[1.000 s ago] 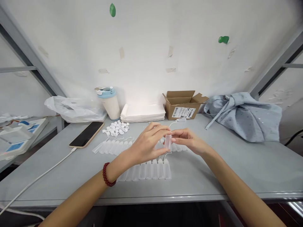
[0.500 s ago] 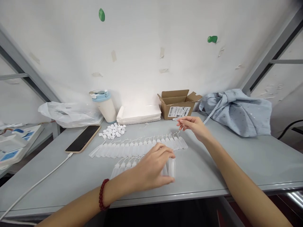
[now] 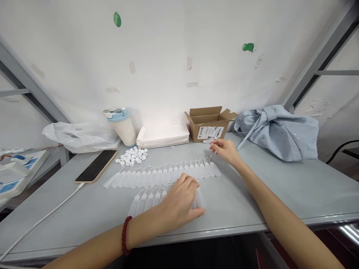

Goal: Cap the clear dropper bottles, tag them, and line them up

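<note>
Currently bottle lies between pinching left fingers; right fingers curled, hold unclear.

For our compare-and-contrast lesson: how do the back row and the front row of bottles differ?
The back row is longer than the front row. The left hand hides much of the front row, little of the back row. Both hold translucent bottles.

It looks like a workshop. Small bottles lie in rows on a bench, with metal bars by its back corners.
</note>
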Demonstrator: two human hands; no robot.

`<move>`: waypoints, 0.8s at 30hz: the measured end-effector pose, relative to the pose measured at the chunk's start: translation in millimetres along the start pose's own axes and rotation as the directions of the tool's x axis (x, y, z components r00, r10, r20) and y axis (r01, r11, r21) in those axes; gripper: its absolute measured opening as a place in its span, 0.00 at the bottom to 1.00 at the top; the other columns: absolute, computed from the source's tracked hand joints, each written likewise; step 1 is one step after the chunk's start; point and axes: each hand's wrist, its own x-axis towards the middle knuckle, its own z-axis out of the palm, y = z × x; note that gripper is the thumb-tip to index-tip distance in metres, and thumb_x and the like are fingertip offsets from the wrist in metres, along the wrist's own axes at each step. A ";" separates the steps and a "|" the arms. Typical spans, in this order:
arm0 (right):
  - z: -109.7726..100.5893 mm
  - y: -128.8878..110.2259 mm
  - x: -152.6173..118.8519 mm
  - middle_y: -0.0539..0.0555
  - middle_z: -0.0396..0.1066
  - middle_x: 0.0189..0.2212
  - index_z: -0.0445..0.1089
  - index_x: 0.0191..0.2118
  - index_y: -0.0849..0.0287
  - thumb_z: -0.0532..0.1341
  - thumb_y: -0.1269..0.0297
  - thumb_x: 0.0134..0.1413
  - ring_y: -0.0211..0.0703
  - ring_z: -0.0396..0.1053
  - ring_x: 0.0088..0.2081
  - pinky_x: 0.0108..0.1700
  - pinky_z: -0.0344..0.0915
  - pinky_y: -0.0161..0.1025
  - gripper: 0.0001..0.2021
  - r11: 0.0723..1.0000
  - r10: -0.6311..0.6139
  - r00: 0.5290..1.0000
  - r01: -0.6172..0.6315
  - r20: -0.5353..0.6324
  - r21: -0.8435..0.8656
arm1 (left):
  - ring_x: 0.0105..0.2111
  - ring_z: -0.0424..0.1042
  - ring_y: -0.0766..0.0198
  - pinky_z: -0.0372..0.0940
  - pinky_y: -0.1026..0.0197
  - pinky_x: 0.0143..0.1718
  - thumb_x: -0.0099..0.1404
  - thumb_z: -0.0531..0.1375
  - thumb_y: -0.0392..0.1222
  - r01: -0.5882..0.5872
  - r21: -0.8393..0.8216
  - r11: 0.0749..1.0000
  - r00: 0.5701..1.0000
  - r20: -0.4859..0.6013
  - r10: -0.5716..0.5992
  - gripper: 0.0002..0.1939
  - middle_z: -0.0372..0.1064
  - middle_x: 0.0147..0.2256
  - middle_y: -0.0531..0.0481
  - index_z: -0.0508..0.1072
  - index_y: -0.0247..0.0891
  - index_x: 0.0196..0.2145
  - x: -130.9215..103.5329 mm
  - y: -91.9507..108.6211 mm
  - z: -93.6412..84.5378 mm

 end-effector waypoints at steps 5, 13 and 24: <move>-0.4 8.6 3.3 0.55 0.75 0.25 0.71 0.30 0.62 0.55 0.64 0.49 0.40 0.69 0.23 0.31 0.66 0.39 0.09 0.996 0.000 1.000 -0.002 -0.030 -0.091 | 0.46 0.60 0.51 0.64 0.49 0.47 0.56 0.63 0.42 0.004 0.006 1.000 1.000 0.030 -0.004 0.21 0.65 0.43 0.40 0.65 0.31 0.45 -2.4 2.5 -3.0; 4.1 27.2 11.9 0.60 0.74 0.34 0.69 0.39 0.65 0.53 0.68 0.51 0.46 0.72 0.34 0.37 0.67 0.42 0.12 0.957 -0.128 0.980 0.082 -0.154 -0.277 | 0.46 0.60 0.52 0.64 0.50 0.46 0.57 0.61 0.37 -0.014 -0.004 1.000 1.000 0.024 0.014 0.18 0.64 0.43 0.41 0.65 0.34 0.45 -10.0 7.5 -6.9; 22.1 48.9 36.2 0.66 0.68 0.49 0.65 0.50 0.66 0.50 0.78 0.53 0.55 0.63 0.50 0.48 0.61 0.47 0.19 0.739 -0.269 0.956 0.283 0.118 -0.611 | 0.48 0.65 0.53 0.62 0.52 0.47 0.65 0.51 0.41 0.260 0.054 0.964 0.948 -0.203 -0.244 0.12 0.68 0.44 0.42 0.68 0.34 0.43 18.7 -63.5 -42.1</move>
